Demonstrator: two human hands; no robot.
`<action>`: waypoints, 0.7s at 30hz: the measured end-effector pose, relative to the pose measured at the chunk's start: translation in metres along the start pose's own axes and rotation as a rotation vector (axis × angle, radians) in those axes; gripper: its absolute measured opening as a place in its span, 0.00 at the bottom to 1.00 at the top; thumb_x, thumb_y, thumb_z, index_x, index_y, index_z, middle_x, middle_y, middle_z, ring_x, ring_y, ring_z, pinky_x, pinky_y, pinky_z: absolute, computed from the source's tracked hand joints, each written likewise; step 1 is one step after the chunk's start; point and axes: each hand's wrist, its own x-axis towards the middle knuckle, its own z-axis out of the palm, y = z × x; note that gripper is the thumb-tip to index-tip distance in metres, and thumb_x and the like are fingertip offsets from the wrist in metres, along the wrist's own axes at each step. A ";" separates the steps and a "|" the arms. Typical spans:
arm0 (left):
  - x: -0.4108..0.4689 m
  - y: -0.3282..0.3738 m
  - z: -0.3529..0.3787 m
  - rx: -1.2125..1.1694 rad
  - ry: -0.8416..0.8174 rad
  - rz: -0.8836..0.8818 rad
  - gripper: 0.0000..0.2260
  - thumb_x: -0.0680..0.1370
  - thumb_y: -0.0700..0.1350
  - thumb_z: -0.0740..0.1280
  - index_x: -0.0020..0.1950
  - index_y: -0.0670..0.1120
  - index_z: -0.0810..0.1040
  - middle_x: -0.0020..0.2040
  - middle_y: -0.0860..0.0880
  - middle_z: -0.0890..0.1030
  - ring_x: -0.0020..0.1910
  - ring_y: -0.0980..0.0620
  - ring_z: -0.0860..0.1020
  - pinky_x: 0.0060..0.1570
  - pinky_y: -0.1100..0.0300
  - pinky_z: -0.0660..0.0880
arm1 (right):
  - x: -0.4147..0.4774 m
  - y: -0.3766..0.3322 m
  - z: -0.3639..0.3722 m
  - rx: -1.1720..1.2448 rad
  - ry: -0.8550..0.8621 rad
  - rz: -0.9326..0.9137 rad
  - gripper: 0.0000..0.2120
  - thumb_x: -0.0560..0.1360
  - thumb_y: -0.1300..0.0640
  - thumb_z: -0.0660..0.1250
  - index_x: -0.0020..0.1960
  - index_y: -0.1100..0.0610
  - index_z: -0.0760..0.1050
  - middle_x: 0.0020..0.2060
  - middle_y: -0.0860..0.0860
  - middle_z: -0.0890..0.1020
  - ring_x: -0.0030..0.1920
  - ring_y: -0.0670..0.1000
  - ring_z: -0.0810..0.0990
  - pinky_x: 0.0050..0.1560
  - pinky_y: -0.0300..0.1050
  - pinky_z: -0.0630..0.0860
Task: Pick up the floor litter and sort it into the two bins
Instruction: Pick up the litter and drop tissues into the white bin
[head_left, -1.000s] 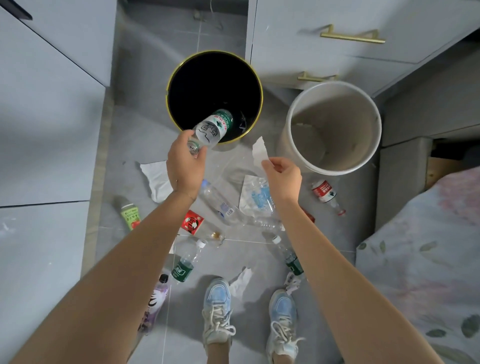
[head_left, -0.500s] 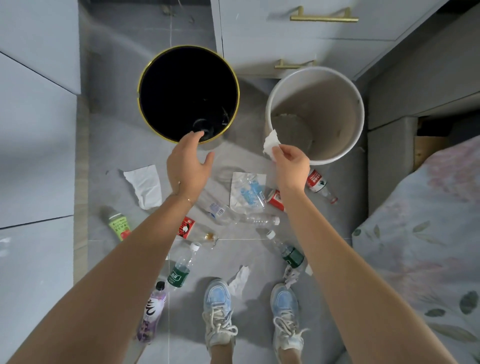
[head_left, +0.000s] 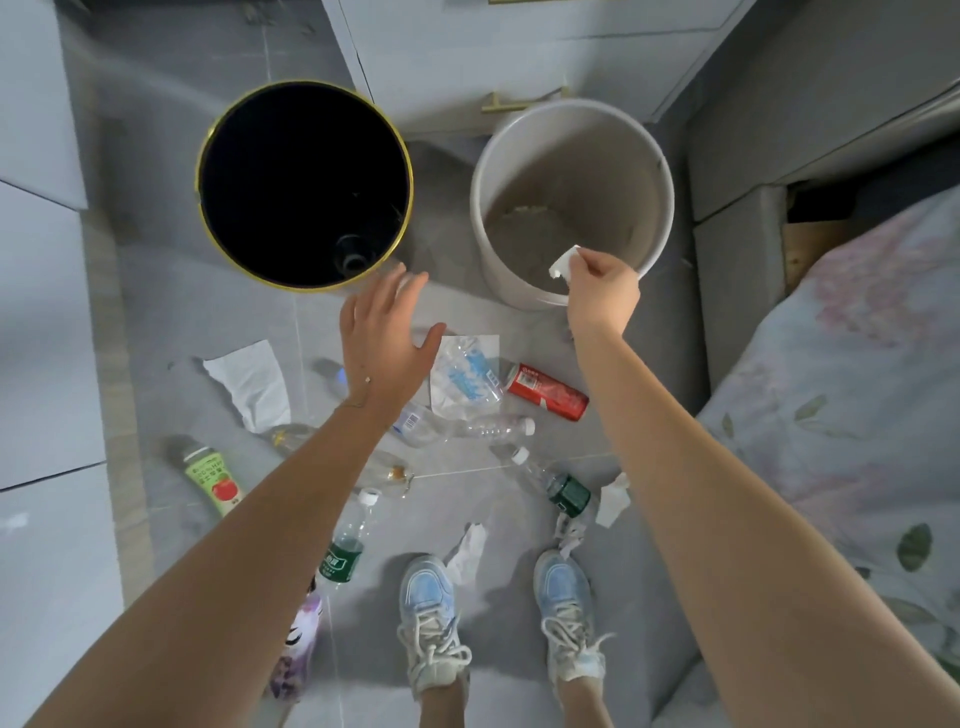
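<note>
A crumpled tissue (head_left: 563, 263) is pinched in the fingertips of the right hand (head_left: 602, 291), held over the near rim of the white bin (head_left: 571, 202). The left hand (head_left: 382, 338) hovers empty with fingers spread, just below the black bin (head_left: 304, 184), where a bottle shows dimly inside. On the floor between hands and shoes (head_left: 434, 623) lie a red can (head_left: 548, 392), clear bottles (head_left: 462, 428), a plastic wrapper (head_left: 465, 374) and more tissues (head_left: 252, 382).

floor (head_left: 218, 312): grey tile | bins: black bin (head_left: 400, 156), white bin (head_left: 480, 244) | litter: red can (head_left: 548, 399), tissue (head_left: 252, 382), juice bottle (head_left: 210, 475), clear bottle (head_left: 457, 427)
</note>
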 end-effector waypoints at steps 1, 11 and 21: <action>-0.001 0.001 0.001 -0.001 -0.011 0.000 0.24 0.74 0.54 0.65 0.68 0.47 0.73 0.69 0.46 0.74 0.69 0.44 0.71 0.67 0.45 0.66 | 0.002 -0.001 0.000 -0.021 -0.021 -0.016 0.12 0.72 0.60 0.60 0.42 0.58 0.83 0.35 0.52 0.81 0.36 0.47 0.72 0.37 0.42 0.72; -0.016 0.004 0.009 0.024 -0.068 0.023 0.23 0.76 0.57 0.62 0.68 0.48 0.74 0.71 0.46 0.72 0.70 0.44 0.70 0.68 0.43 0.65 | -0.003 0.011 -0.012 -0.075 -0.143 -0.063 0.16 0.77 0.53 0.65 0.64 0.50 0.77 0.58 0.45 0.82 0.60 0.47 0.78 0.62 0.44 0.74; -0.040 0.023 0.016 0.074 -0.101 0.074 0.26 0.75 0.54 0.69 0.71 0.47 0.70 0.74 0.44 0.68 0.74 0.40 0.63 0.71 0.38 0.57 | -0.040 0.080 -0.049 -0.483 -0.067 -0.404 0.23 0.76 0.49 0.66 0.71 0.49 0.69 0.69 0.48 0.71 0.72 0.52 0.64 0.74 0.53 0.58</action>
